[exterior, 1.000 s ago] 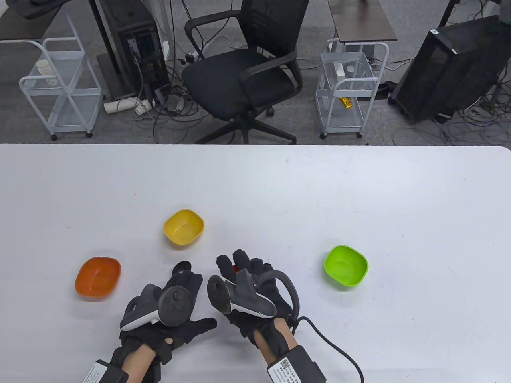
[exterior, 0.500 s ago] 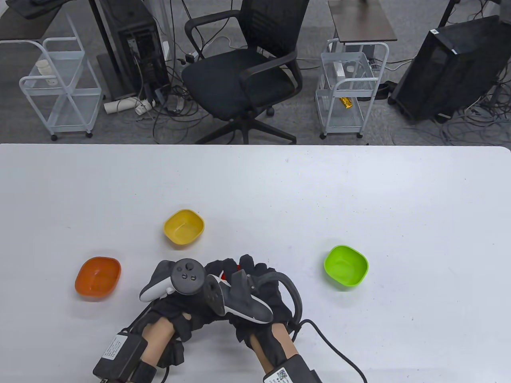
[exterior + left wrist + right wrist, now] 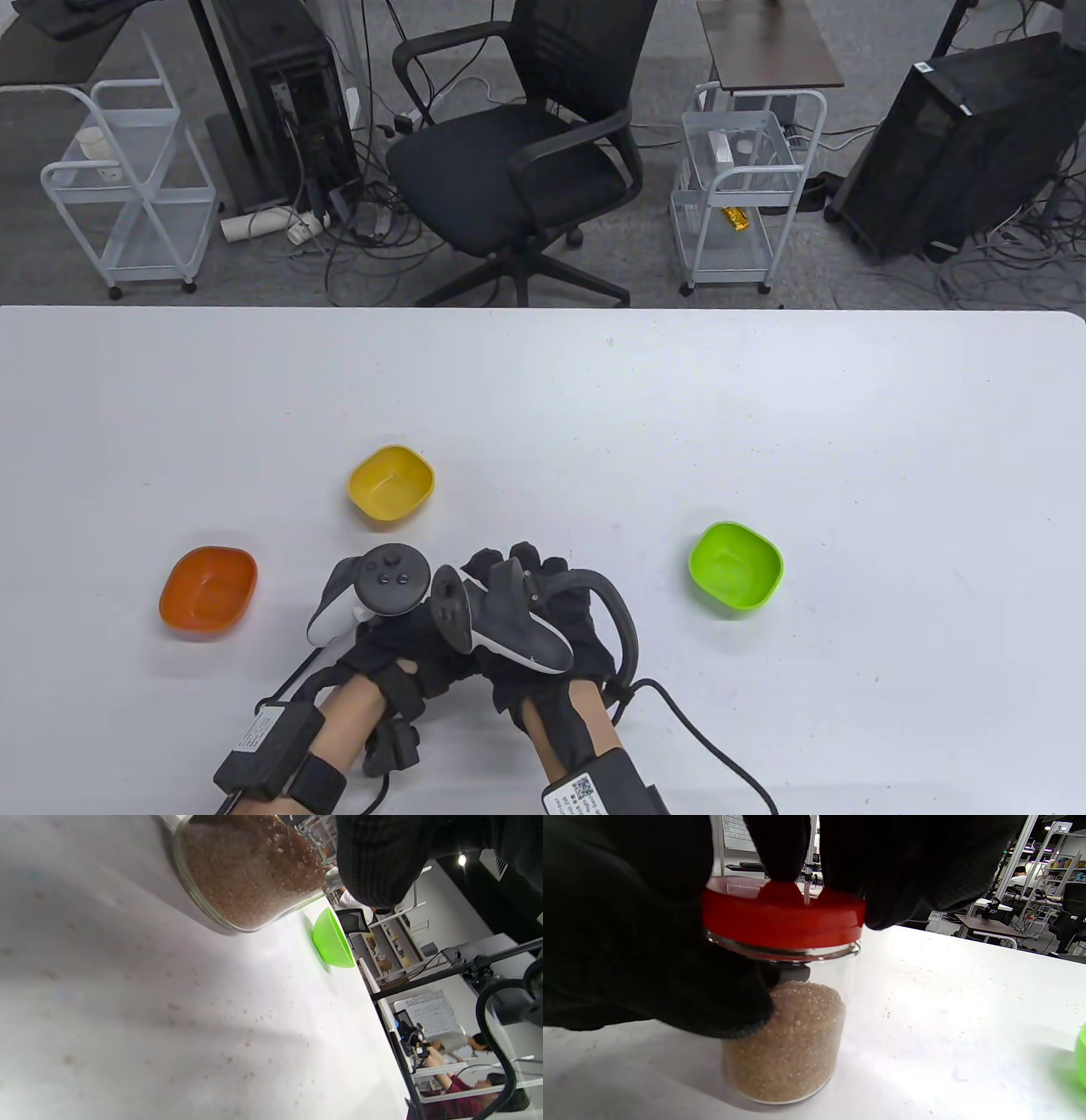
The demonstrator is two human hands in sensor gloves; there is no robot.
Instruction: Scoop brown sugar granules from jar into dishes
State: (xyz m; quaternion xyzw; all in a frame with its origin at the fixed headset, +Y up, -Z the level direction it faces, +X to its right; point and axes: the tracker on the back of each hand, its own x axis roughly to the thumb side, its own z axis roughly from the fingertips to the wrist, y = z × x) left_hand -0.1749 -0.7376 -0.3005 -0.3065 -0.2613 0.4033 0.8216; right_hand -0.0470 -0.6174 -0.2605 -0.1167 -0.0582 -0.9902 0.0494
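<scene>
Two hands (image 3: 407, 645) (image 3: 543, 628), one jar (image 3: 789, 1014), three dishes (image 3: 208, 590) (image 3: 391, 482) (image 3: 735, 564)

A wide white table (image 3: 764, 407), its surface flecked with small specks, carries three small plastic dishes: an orange one (image 3: 208, 592), a yellow one (image 3: 391, 483) and a lime-green one (image 3: 736, 565). A clear glass jar of brown sugar granules (image 3: 787, 1035), capped with a red lid (image 3: 782, 916), appears to stand on the tabletop between them.

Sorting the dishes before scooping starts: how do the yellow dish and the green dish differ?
The yellow dish lies left of both hands and farther from the person; the green dish lies right of them and nearer. The green dish looks slightly larger. Both are rounded-square, upright and hold no sugar.
</scene>
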